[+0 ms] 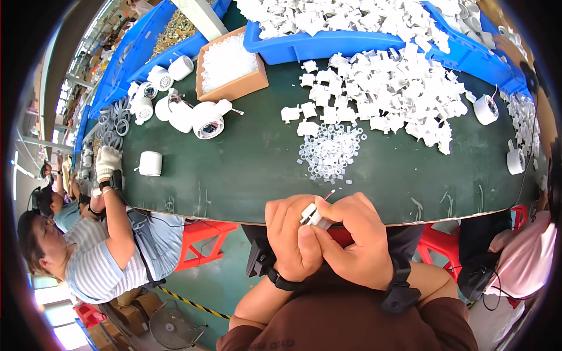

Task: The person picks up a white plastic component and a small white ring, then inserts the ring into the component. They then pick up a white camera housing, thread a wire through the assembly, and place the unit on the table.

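Note:
Close to the table's near edge, my left hand [291, 237] and my right hand [355, 235] come together around a small white plastic part [314, 216]. The left thumb and fingers grip it from the left; the right fingers pinch at its right side. A thin reddish wire end [329, 194] sticks up from between the fingers. Parts of the piece are hidden by the fingers. Just beyond my hands lies a pile of small clear rings [332, 152]. Behind that spreads a large heap of white plastic brackets [398, 93].
Blue bins [339, 47] of white parts line the back. A cardboard box [234, 85] holds translucent pieces. White round camera-like housings [208, 120] and grey rings [114, 126] lie at left. A co-worker's gloved hand [108, 162] is at the left edge; another person [521, 257] sits right.

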The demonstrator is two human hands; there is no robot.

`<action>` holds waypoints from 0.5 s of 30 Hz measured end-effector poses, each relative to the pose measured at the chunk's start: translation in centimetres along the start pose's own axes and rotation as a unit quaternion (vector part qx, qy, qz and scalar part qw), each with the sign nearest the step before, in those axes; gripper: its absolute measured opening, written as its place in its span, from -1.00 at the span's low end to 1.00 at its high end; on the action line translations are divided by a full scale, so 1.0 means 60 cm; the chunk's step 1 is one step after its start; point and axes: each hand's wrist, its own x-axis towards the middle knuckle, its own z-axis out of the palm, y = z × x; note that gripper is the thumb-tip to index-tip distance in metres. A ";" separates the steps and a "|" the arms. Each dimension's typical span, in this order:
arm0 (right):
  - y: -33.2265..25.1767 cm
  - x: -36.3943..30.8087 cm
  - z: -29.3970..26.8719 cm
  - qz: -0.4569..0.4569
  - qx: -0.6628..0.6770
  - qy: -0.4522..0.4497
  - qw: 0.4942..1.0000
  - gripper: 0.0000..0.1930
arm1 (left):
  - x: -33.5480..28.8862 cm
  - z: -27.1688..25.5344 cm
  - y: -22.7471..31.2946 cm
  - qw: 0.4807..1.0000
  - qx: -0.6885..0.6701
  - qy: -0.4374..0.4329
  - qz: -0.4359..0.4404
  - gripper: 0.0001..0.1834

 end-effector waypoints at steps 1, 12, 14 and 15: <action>0.000 0.002 -0.003 0.001 0.006 -0.009 1.000 -0.62 | 0.000 0.001 0.000 1.000 0.001 0.003 0.004 -0.58; 0.007 -0.005 0.006 -0.005 0.038 0.024 0.999 -0.65 | -0.001 0.002 0.002 1.000 0.002 0.009 0.006 -0.61; 0.011 -0.005 -0.002 0.003 0.045 -0.013 0.999 -0.68 | -0.005 0.005 0.003 1.000 0.012 0.026 0.004 -0.61; 0.011 -0.003 -0.004 0.003 0.046 -0.012 0.999 -0.68 | -0.004 0.005 0.002 1.000 0.013 0.025 0.005 -0.61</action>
